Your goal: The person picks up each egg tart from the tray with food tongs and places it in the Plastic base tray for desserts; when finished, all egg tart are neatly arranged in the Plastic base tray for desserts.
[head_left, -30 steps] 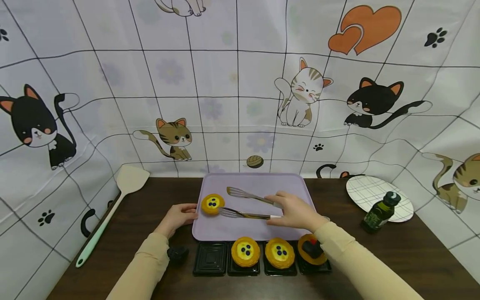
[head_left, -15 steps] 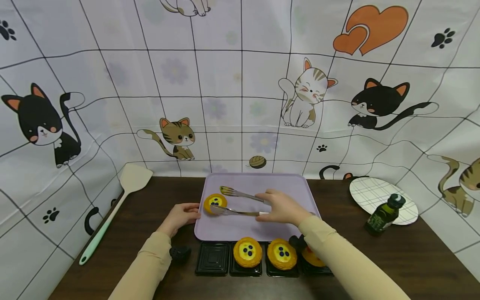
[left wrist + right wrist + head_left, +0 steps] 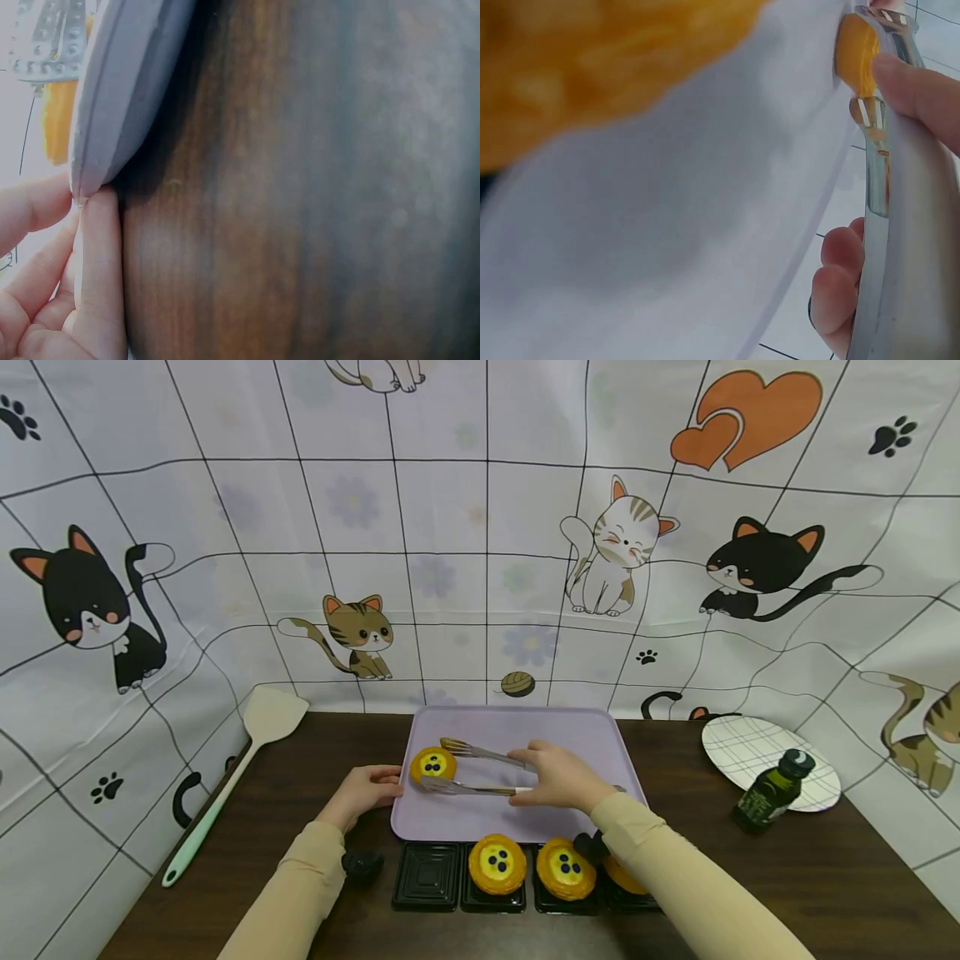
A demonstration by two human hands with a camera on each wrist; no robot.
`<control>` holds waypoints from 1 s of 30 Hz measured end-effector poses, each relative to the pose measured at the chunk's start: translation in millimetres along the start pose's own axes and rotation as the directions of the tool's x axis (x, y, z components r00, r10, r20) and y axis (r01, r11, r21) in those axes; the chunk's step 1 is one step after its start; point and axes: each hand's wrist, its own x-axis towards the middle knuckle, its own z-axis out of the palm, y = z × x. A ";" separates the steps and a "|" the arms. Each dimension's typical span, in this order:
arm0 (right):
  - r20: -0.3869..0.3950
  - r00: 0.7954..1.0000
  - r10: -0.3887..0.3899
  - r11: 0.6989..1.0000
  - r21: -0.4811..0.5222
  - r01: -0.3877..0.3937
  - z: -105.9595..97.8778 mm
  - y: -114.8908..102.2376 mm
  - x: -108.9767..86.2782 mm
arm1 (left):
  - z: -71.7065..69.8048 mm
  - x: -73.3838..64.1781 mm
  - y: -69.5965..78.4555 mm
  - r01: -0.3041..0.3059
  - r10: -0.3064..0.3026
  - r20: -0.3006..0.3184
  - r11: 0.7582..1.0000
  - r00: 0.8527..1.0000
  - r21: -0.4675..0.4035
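Note:
My right hand (image 3: 562,777) grips metal tongs (image 3: 483,790) with slotted ends and white handle parts. The tongs' two ends are spread on either side of an egg tart (image 3: 432,763) with dark dots on its yellow top. That tart sits at the left of a pale purple tray (image 3: 577,731); the right wrist view also shows this tart (image 3: 855,56) between the tong ends. At the tray's left edge, my left hand (image 3: 363,795) pinches the rim, thumb above and fingers below, as the left wrist view shows.
In front of the tray stand black square holders (image 3: 426,877), one bare and several with tarts (image 3: 497,865); my right sleeve partly covers the rightmost. A spatula (image 3: 225,785) lies at left. A green bottle (image 3: 772,789) stands by a white gridded plate (image 3: 750,747) at right.
My right hand has moved left with the tongs, bringing their ends from the tart's right side to either side of it. The left hand stays at the tray rim. The head view shifted slightly.

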 end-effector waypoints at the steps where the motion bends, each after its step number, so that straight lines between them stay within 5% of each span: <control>1: 0.001 1.000 0.002 1.000 0.002 -0.002 0.4 0.4 0.1 | 0.0 0.1 0.6 0.001 -0.001 0.001 1.000 1.000 0.002; 16: 0.001 0.999 -0.040 0.997 0.062 0.040 -1.1 0.2 -8.8 | 0.1 -0.3 0.9 0.008 -0.008 0.003 1.000 1.000 -0.011; 30: -0.022 0.994 -0.104 0.993 0.056 0.105 -13.8 -1.4 -37.3 | -1.5 1.4 0.2 0.004 -0.004 0.015 1.000 1.000 0.020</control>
